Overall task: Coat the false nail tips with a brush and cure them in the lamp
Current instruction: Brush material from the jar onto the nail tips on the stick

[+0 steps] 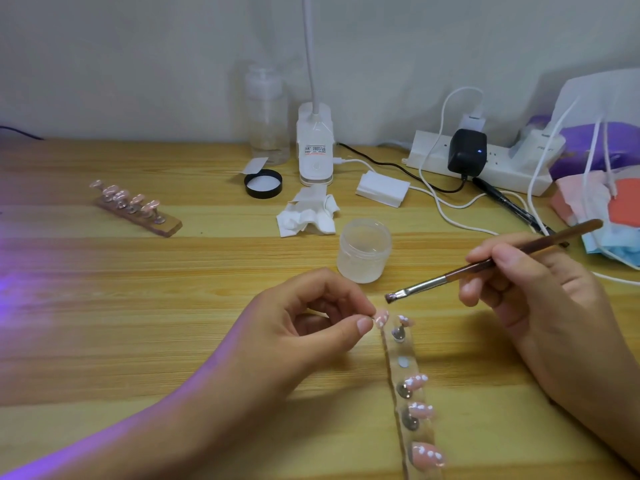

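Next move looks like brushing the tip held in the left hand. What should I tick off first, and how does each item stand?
1. Left hand pinches a nail tip beside the far end of the holder strip: ok.
2. Right hand grips the brush: ok.
3. Bristles hang just above the held tip, clear of the other tips: ok.
4. Bristles loaded with coating: cannot tell.
5. Clear jar open, its black lid lying apart: ok.
6. Curing lamp in view: not ok; only a purple glow falls on the table from the left.
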The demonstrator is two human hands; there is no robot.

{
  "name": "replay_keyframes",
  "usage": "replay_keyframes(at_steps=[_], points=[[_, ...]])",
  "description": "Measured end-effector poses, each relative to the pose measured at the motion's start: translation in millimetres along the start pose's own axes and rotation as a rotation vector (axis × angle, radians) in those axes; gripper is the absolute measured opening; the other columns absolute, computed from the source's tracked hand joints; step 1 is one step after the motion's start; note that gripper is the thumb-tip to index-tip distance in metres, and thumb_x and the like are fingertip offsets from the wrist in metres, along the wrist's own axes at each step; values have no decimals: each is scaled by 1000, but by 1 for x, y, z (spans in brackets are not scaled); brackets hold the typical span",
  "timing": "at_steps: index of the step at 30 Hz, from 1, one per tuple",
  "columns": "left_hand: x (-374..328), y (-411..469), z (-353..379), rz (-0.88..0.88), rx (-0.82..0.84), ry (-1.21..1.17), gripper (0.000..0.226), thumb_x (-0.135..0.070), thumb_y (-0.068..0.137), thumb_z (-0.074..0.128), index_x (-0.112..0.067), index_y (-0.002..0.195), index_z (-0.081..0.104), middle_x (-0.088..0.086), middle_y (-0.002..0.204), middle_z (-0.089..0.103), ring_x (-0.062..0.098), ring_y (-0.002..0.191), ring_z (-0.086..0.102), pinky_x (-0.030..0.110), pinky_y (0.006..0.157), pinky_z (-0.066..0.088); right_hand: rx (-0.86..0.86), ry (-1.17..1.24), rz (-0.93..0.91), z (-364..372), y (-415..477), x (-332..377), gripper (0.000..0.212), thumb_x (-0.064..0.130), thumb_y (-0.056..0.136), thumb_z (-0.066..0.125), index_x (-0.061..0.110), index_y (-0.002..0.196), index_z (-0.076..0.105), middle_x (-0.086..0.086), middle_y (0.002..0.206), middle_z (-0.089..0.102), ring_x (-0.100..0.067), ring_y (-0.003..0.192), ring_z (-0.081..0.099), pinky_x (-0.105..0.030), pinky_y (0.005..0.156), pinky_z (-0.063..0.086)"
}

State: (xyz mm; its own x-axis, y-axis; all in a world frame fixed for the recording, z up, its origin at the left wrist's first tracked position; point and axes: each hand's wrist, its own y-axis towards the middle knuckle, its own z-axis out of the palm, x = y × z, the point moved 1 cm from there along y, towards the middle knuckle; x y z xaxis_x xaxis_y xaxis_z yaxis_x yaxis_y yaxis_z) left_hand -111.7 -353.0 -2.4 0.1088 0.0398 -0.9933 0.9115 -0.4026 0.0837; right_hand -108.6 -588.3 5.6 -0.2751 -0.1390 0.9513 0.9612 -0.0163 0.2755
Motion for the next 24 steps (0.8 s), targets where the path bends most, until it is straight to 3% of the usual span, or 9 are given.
replay_keyframes(at_steps=[2,4,9,18,22,24], points=[[0,0,0,-7,7,-3,12,-35,75,72,-27,84,71,13,89,67,21,76,61,21,70,48,-16,21,-6,-1,0,0,16,26,88,64,21,77,74,-3,60,63,-14,60,63,-19,64,53],[0,-1,0,-12,15,-11,12,-34,74,72,-26,84,71,15,89,67,27,75,61,22,70,48,43,18,-41,2,-3,3,16,36,83,72,21,79,74,-1,64,64,-14,60,64,-19,63,53],[-2,-1,1,-19,11,-19,6,-25,75,74,-25,81,71,16,86,65,16,73,58,19,68,47,56,-51,-58,4,-3,4,31,51,78,73,20,82,73,-1,68,64,-16,62,65,-20,66,53],[0,0,1,-15,9,-15,5,-21,78,72,-25,81,71,14,83,65,12,73,57,17,67,46,59,-51,-58,6,-4,5,30,51,77,73,21,81,73,0,67,64,-15,61,64,-19,65,53],[0,-1,0,-8,28,-20,9,-30,76,72,-25,84,71,16,87,65,13,75,58,18,68,47,70,-14,-68,4,-4,5,13,33,83,69,21,80,73,0,67,64,-15,59,63,-19,63,52],[0,0,0,-10,26,-23,12,-33,75,71,-25,84,71,16,87,65,12,74,57,17,67,46,90,-58,-66,5,-5,5,17,39,83,70,22,82,73,1,69,65,-15,60,64,-20,63,52]])
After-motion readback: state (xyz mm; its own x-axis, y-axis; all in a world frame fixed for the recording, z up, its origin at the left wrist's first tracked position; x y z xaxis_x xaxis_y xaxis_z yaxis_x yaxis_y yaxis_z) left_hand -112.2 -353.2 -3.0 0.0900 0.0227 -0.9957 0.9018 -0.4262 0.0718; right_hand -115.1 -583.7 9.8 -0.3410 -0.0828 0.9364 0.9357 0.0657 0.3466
